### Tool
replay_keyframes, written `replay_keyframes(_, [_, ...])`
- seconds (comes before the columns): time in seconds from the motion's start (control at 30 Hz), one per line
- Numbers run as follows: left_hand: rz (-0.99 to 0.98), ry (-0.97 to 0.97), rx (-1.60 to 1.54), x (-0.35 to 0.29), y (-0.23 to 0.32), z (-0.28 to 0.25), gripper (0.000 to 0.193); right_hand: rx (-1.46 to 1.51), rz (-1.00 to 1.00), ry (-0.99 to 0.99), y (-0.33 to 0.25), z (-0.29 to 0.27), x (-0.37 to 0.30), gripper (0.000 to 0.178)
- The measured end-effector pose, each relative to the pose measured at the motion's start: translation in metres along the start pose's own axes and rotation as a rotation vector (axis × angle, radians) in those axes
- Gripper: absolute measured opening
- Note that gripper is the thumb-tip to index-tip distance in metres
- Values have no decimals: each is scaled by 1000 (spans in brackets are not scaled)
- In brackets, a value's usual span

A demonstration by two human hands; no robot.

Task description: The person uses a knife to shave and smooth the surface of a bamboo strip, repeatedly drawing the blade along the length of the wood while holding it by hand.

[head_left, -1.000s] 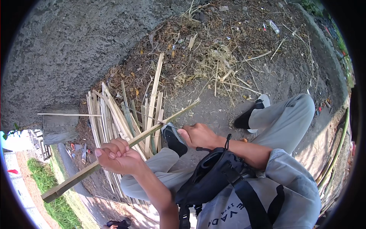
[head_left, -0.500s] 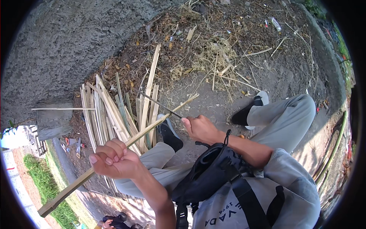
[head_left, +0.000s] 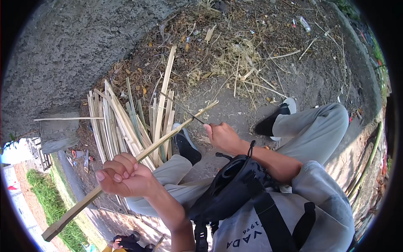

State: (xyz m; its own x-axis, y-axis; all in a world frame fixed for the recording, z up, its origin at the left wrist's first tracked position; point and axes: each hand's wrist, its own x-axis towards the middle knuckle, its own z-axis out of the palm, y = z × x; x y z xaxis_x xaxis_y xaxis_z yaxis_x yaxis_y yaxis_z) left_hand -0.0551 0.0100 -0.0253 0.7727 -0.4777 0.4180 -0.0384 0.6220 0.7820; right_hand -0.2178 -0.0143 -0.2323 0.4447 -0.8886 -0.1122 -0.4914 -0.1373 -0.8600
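Note:
My left hand is closed round a long split bamboo strip, which slants from the lower left up to the right. Thin curled fibres show at the strip's far end. In my closed right hand is a knife with a narrow dark blade; its handle is hidden in my fist. The blade crosses the strip close to that far end and seems to touch it. Beyond my left hand lies a pile of split bamboo strips on the ground.
A rough grey stone block fills the upper left. Pale shavings litter the dirt ahead of my feet. At the lower left rests a saw. Another person is partly visible at the bottom edge. A black bag hangs across my front.
My right hand and the knife have moved slightly right and away from me, so the blade crosses the strip nearer its far end. My left hand keeps its grip, almost unmoved.

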Motion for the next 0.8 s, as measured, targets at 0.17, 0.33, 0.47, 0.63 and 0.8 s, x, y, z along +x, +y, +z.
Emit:
replay_keyframes(0.17, [19, -113, -4, -4, -10, 4, 45, -155, 166, -32, 43, 6, 19, 45])
replay_keyframes(0.33, [2, -3, 54, 4, 1, 0, 45, -64, 35, -10, -12, 3, 1, 49])
replay_keyframes(0.47, [8, 41, 27, 4, -4, 0, 45, -191, 177, -8, 53, 12, 14, 47])
replay_keyframes(0.63, [30, 161, 101, 8, -5, 3, 44, -150, 165, -47, 14, 19, -2, 48])
replay_keyframes(0.8, [40, 168, 97, 12, 1, -6, 45, -85, 50, -72, -2, 13, 0, 51])
